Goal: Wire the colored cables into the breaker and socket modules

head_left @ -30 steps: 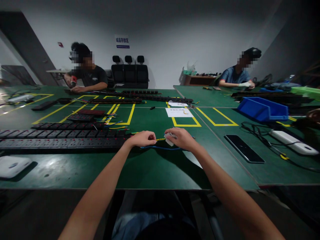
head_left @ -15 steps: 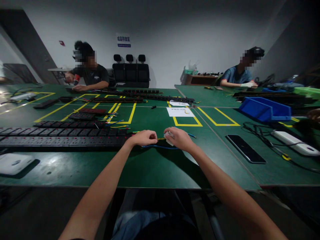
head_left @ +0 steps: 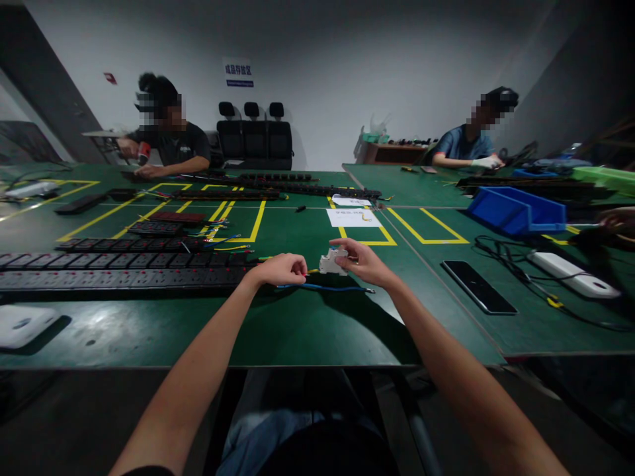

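Observation:
My right hand (head_left: 366,263) grips a small white circuit breaker (head_left: 331,262) between thumb and fingers, just above the table. To its left, my left hand (head_left: 282,270) is closed in a pinch on a thin wire, with a reddish bit showing at the fingertips; most of it is hidden by the fingers. A short yellow wire (head_left: 312,271) shows between the left fingertips and the breaker; whether it enters the breaker I cannot tell. Below both hands a blue wire (head_left: 337,287) ends in a metal lug. Long black socket strips (head_left: 124,281) lie left of my left hand.
On the right lie a phone (head_left: 477,286), a white power strip (head_left: 573,274) with black cables and a blue bin (head_left: 516,210). A paper label (head_left: 353,217) lies beyond my hands. Two people work across the green table (head_left: 297,337); part of another hand shows at the right edge.
My right hand has turned and opened its outer fingers, so more of the breaker shows. The blue wire's lug end now lies below that hand. The view has shifted slightly.

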The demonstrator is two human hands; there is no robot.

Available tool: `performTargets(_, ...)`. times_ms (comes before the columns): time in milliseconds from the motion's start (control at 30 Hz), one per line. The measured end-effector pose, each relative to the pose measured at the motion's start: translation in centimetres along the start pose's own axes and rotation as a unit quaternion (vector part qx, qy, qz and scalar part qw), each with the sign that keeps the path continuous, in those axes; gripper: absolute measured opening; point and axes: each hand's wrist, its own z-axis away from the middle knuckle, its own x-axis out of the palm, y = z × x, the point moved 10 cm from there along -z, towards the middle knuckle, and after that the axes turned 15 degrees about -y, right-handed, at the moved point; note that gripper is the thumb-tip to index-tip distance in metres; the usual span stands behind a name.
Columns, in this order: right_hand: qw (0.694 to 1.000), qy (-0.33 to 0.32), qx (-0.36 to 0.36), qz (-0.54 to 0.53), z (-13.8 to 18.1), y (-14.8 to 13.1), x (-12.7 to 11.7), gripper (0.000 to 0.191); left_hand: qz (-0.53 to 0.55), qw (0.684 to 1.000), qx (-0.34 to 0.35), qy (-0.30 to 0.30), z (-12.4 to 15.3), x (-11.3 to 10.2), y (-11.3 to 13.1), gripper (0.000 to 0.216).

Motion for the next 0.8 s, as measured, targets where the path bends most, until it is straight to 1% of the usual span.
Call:
performTargets(200,1.0,-0.016,-0.018,0.019,-0.4,-0.4,1.1,0.035,0.004,1.0,0.0,0.012,0.0,-0.1,-0.3,0.026)
performTargets(400,0.999,-0.017,-0.012,0.039,-0.4,-0.1,1.6,0.032,-0.001,1.0,0.001,0.026,0.2,-0.3,0.0,0.023)
performTargets(800,0.998,-0.023,-0.014,0.052,-0.5,-0.9,2.6,0.03,-0.027,0.999,-0.019,0.027,0.1,-0.3,-0.1,0.019)
